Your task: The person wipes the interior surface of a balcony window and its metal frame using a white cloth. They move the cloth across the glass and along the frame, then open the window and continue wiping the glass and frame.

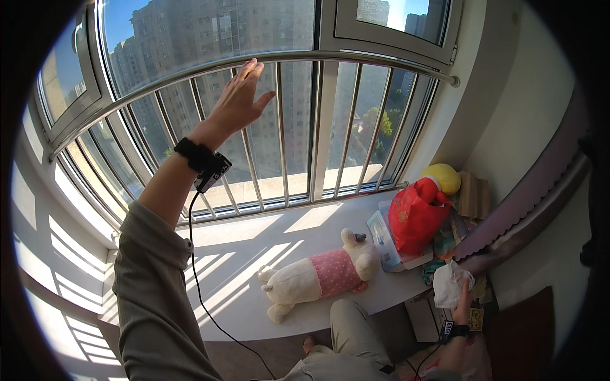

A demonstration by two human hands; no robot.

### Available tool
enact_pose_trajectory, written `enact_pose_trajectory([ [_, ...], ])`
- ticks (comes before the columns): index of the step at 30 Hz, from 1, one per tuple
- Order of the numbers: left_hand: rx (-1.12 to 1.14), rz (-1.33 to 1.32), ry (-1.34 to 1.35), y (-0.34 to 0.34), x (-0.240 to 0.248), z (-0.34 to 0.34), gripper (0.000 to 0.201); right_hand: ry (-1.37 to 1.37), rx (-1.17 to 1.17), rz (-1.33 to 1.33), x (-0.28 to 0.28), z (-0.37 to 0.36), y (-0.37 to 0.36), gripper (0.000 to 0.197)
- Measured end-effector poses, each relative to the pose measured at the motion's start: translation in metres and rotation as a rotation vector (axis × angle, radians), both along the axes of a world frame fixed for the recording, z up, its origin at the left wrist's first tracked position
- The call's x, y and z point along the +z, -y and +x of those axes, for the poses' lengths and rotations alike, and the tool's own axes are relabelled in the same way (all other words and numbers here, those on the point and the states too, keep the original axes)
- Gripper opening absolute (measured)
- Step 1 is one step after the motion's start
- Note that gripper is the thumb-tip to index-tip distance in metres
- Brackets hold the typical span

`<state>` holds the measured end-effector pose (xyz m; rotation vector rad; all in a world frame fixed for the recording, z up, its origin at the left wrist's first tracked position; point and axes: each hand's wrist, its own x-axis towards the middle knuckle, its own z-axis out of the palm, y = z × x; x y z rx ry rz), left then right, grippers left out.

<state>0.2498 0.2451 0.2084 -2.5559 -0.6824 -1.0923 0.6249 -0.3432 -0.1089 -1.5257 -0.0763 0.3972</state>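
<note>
White cloth [447, 287] sat at four o'clock in the view, bunched in the right hand [464, 300]. That hand's fingers were closed on the cloth along its right side; its folds hid some of them, so I could not tell how each one bent. At eleven o'clock the left hand [240, 98] reached up, nearly flat, its fingers lying close together and the thumb spread well out toward three o'clock. Its fingertips overlapped the metal rail [298, 56]; I could not tell whether they pressed on it.

Below the rail, upright bars [281, 133] stood before the window [210, 28], with tall buildings beyond. Sunlight striped the white ledge [397, 289]. A plush toy [318, 276] in a pink dotted wrap lay there toward six o'clock. At three o'clock a red bag [416, 216] leaned beside a yellow rounded object [441, 178], and farther out hung a purple curtain [530, 181].

A sunlit strip of ledge separated the toy from the bars, and the hands were well apart. The ledge's front edge ran just below the toy, with a knee [349, 320] near it at six o'clock. A black cable [202, 289] trailed from the left wrist toward the lower rim.
</note>
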Motion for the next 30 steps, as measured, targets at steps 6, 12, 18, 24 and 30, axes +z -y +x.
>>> enact_pose_trajectory([
  [6,0.266,-0.035,-0.086,-0.025,0.038,0.012,0.088,0.436,0.205,-0.137,0.067,0.029,-0.100,0.060],
  [12,0.563,-0.187,-0.298,-0.090,0.055,0.031,0.121,0.803,0.376,-0.131,0.085,0.044,-0.218,0.033],
  [18,0.506,-0.170,-0.412,-0.159,0.049,0.047,0.102,0.655,1.106,-0.474,-0.056,-0.002,-0.306,0.044],
  [24,0.533,-0.233,-0.146,-0.188,0.041,0.082,0.040,1.048,1.606,-0.795,-0.201,-0.058,-0.335,0.044],
  [30,0.599,-0.030,-0.119,-0.216,0.026,0.081,0.027,1.234,1.602,-1.238,-0.262,-0.068,-0.329,0.035],
])
